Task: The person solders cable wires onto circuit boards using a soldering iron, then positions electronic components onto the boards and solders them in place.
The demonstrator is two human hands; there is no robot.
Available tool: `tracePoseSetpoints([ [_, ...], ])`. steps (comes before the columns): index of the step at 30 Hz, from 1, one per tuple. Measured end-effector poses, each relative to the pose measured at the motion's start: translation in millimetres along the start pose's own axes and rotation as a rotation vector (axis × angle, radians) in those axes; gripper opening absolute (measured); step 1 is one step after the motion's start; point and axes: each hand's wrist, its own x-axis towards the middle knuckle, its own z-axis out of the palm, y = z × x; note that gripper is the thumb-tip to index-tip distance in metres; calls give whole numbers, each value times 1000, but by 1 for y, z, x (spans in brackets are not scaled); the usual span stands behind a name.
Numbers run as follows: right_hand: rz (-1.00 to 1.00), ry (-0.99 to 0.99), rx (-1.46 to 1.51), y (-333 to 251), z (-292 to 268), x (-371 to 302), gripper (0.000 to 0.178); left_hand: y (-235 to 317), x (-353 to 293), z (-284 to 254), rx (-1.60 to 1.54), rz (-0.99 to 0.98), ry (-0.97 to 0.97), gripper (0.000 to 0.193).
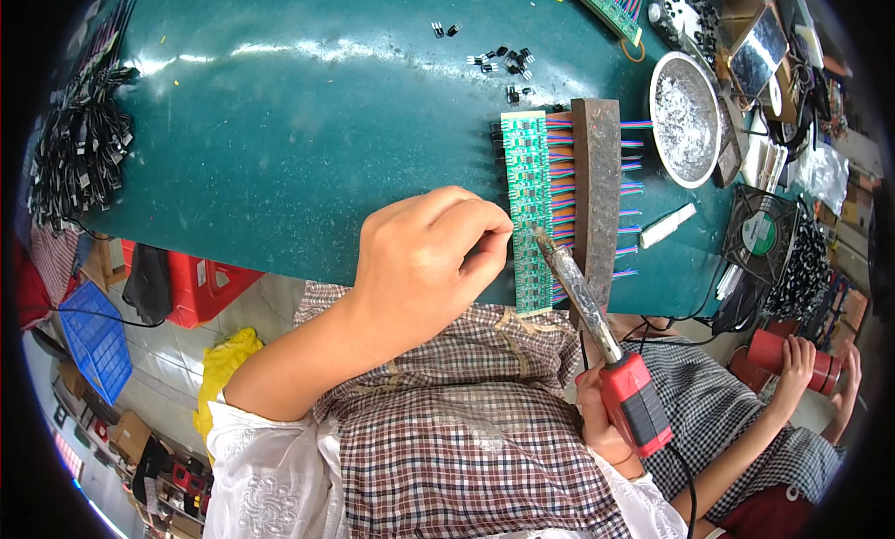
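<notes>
We see the green circuit-board panel (528, 185) lying near the close edge of the bench (280, 175), just left of a dark, heavy-looking bar (597, 171) that lies across its coloured wires (562, 172). Our left hand (424, 250) has thumb and forefinger pressed together at the panel's left edge; whether a small part sits between them, we cannot tell. Our right hand (598, 413) is wrapped around the handle of the soldering iron (597, 328), its tip at the panel's face, contact uncertain. We judge the panel light, thin and stiff, liable to crack if bent, so we would take it by its long bare edges, off the solder joints. The wires should be limp and easily tugged loose. The iron's metal shaft is probably hot; the red-and-black grip is the only safe hold.
</notes>
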Motion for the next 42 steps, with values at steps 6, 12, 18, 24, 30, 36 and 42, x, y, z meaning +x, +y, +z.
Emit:
tracePoseSetpoints([
  [6,-57,4,-26,6,-2,-2,25,5,4,-5,10,-16,-28,12],
  [12,-95,11,-42,1,-4,4,25,-5,35,-35,248,-37,31,6],
  [18,-111,26,-42,-2,-6,5,24,-48,95,-40,548,118,252,9],
  [24,-108,28,-45,2,-4,3,24,-46,94,-39,589,176,240,12],
  [30,-100,33,-33,3,-7,0,23,-12,55,-43,74,-111,197,9],
  [36,-70,30,-20,2,-12,-1,23,10,11,-32,-137,-145,18,13],
  [42,113,32,48,5,-4,-19,23,10,-9,-5,-126,-112,-17,15],
])
